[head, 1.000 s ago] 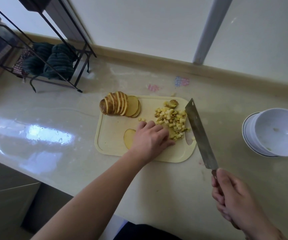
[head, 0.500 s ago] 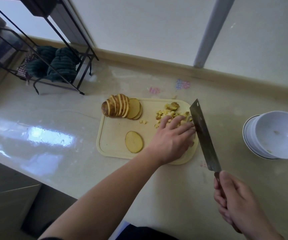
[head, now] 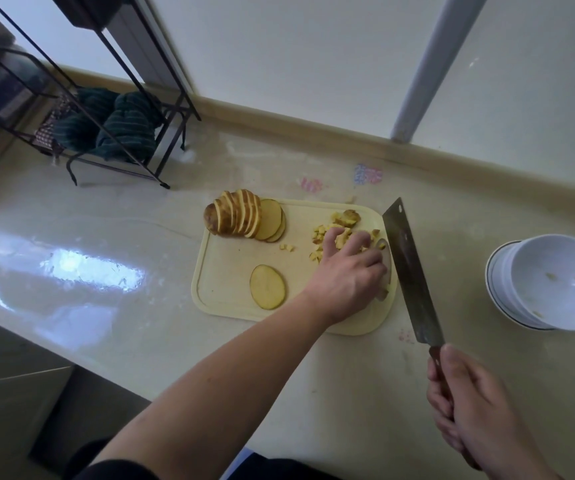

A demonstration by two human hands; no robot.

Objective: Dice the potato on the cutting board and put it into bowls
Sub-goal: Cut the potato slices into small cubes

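Diced potato (head: 327, 237) heaped at cutting board's (head: 230, 261) right end, under left hand (head: 348, 271), fingers spread, pressing. Cleaver (head: 410, 271) gripped by right hand (head: 476, 420), along board's right edge. Stacked bowls (head: 552, 282) well apart, right. Loose slice (head: 267, 286) beside wrist; sliced potato (head: 244, 218) at far-left corner.

Setting: home kitchen. Evidence: glossy pale stone desk (head: 71, 237) with raised back lip against a plain wall; cream cutting board (head: 230, 299) under the left hand (head: 345, 275), carrying sliced potato (head: 244, 218); cleaver (head: 409, 271) gripped by the right hand (head: 476, 407); stacked white bowls (head: 556, 282) beyond the right hand; black wire rack (head: 113, 98) holding dark striped cloths (head: 127, 126), far left of the left hand.
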